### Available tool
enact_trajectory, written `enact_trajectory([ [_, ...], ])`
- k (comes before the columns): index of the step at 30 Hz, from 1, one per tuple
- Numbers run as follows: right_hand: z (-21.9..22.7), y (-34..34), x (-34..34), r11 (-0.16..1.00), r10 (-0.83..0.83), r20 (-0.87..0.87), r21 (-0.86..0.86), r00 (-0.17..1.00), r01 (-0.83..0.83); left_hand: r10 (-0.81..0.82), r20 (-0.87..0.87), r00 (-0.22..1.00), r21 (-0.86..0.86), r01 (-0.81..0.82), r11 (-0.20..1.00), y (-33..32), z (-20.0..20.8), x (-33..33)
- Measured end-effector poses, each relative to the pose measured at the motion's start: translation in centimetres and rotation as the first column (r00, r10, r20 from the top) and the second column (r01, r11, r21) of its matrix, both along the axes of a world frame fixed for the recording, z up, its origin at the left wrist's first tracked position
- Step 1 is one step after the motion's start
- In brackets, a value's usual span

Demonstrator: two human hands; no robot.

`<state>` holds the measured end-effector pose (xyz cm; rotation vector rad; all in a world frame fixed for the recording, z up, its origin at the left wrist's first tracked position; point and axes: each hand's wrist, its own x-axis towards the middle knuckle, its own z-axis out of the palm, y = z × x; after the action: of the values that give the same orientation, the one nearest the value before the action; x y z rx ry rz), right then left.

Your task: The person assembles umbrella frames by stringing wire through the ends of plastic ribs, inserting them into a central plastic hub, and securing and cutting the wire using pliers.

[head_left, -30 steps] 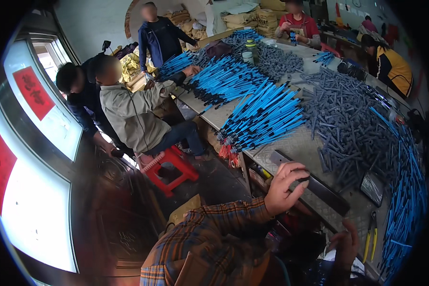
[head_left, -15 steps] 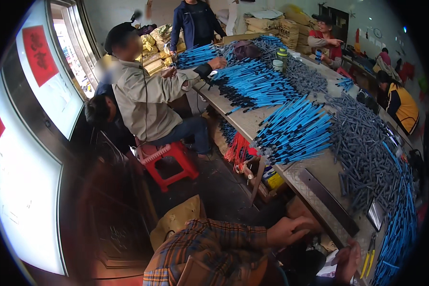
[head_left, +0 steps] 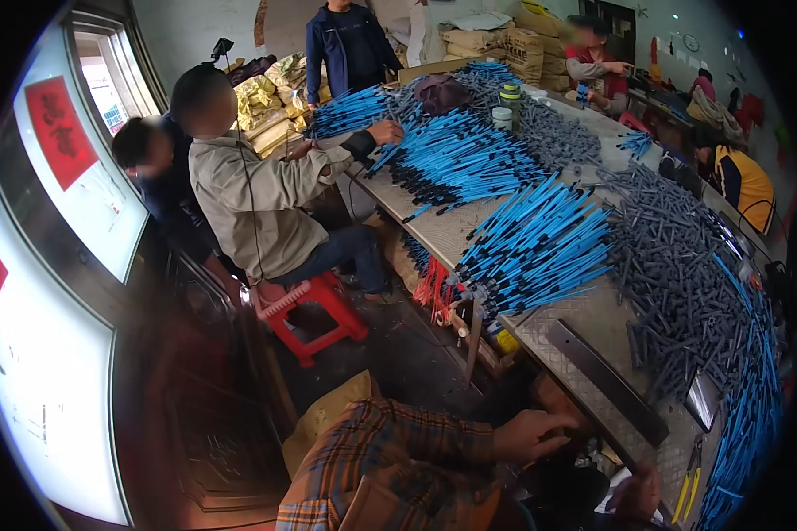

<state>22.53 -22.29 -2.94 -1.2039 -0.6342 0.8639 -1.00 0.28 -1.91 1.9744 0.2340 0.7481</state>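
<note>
The dark flat bar (head_left: 607,382) lies flat on the bench (head_left: 604,310), close to its near edge. Its long axis roughly follows that edge, slanting from upper left to lower right, with the lower-right end toward the wearer's right hand (head_left: 638,492).

Below that edge, the left hand (head_left: 531,435) is apart from the bar; its fingers are loosely bent and a little apart, with nothing visible in them. The right hand is dim and partly cut off by shadow, so I cannot tell how its fingers stand.

This looks like a pause between handlings. Taking up the bar would call for raising a hand over the edge and gripping across its narrow width.

Just beyond are yellow-handled pliers (head_left: 689,482), handles toward the wearer, then heaped grey tubes (head_left: 682,274) and bundled blue rods (head_left: 540,252).
</note>
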Motion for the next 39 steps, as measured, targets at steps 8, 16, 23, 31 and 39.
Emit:
enact_trajectory([
  [8, 6.6, -0.4, -4.7, 0.989, 0.004, 0.019, -0.148, 1.0, -0.001, 0.07, 0.179, 0.981, 0.091, -0.087, 0.992, -1.8, 1.2, 2.7],
  [16, 11.0, -4.2, -0.3, 0.922, -0.016, 0.792, -0.225, 0.61, 0.315, -0.214, -0.234, 0.948, -0.022, 0.215, 0.976, -1.8, -0.4, 2.4],
  [23, 14.6, -11.7, 14.0, 0.579, -0.072, 0.987, -0.074, 0.142, 0.812, -0.517, -0.527, 0.674, 0.024, 0.62, 0.784, -3.5, -0.9, 4.2],
  [31, 11.8, -0.4, 30.0, 0.544, 0.107, 0.99, 0.023, -0.096, 0.839, -0.525, -0.645, 0.556, -0.067, 0.643, 0.763, -3.1, -2.1, 5.9],
  [39, 10.9, 6.7, 39.5, 0.307, 0.353, 0.934, -0.174, 0.058, 0.936, -0.543, -0.692, 0.475, -0.259, 0.539, 0.801, -0.7, -4.6, 8.4],
])
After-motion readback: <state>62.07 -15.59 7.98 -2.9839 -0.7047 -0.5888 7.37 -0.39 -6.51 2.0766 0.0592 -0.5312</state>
